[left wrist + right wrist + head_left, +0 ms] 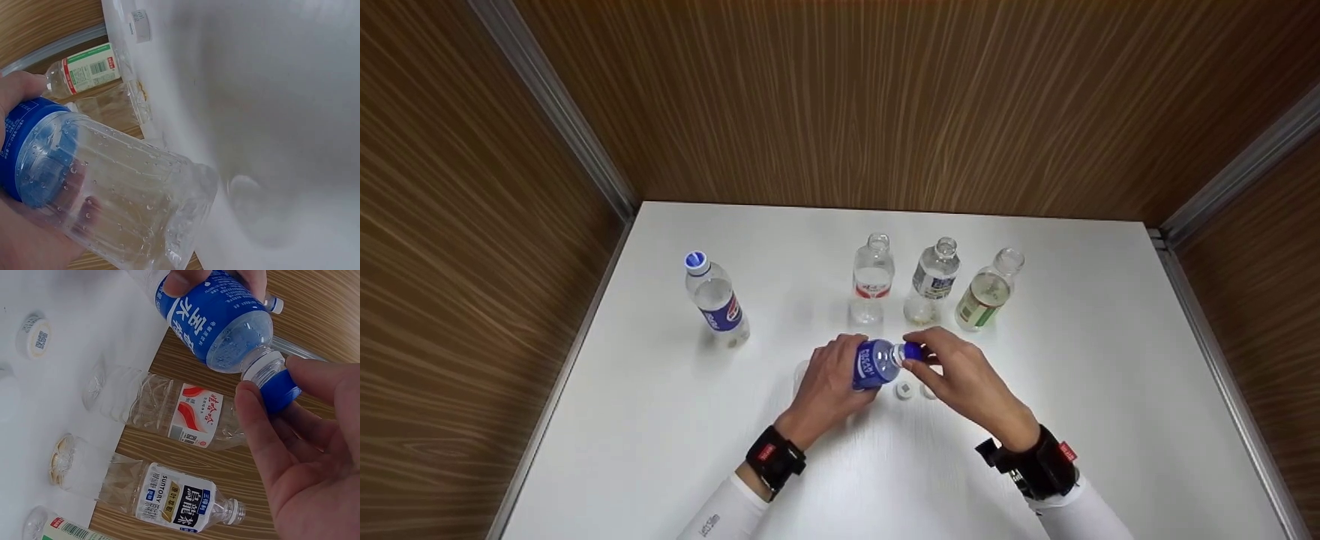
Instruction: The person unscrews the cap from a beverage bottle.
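Observation:
My left hand [829,379] grips a clear plastic bottle with a blue label [867,364], tilted so its neck points right. Its base half, with droplets inside, shows in the left wrist view as clear ribbed plastic [124,191]. At the neck, my right hand [971,375] pinches the blue cap [279,392] between thumb and fingers. Some neck threads [267,371] show between the white ring and the cap; whether the cap is fully off I cannot tell. Two white caps lie on the table under the hands, one in plain sight [904,389], the other partly hidden.
Three uncapped bottles stand behind the hands: one with a red and white label [873,281], an oolong tea bottle [934,281] and a green-labelled one [984,296]. A blue-capped bottle [718,304] stands at the left. Wood-grain panels [840,105] border the white table [645,420].

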Demonstrator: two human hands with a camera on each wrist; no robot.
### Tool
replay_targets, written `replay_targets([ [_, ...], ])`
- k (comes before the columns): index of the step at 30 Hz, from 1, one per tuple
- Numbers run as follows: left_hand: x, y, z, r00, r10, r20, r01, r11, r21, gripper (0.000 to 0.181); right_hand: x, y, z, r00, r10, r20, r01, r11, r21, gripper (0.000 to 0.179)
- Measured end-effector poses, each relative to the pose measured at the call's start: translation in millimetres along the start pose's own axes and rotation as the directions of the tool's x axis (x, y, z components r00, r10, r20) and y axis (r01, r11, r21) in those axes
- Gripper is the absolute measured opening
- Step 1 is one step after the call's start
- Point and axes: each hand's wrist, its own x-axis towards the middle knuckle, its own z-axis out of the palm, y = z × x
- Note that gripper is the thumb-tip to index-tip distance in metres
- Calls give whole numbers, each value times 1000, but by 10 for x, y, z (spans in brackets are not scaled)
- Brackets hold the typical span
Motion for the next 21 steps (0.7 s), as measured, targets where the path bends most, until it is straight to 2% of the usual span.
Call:
replay_targets([
  [4, -7, -17, -2, 1000, -10, -15, 9, 999, -30, 75, 5, 4, -8, 999, -32, 15, 32, 999, 13, 27],
  [9, -22, -47, 7, 998, -14, -67, 8, 995, -98, 74, -3, 8, -17, 997, -74, 6, 74, 997, 21, 31],
  [15, -29, -77, 18, 995, -34, -93, 19, 986, -164, 73, -29, 41, 13, 998, -64, -12, 64, 996, 67, 38],
  [21, -49, -101, -3, 993, -78, -92, 59, 978, -198, 74, -75, 121, 74, 998, -62, -10, 62, 997, 46, 36],
])
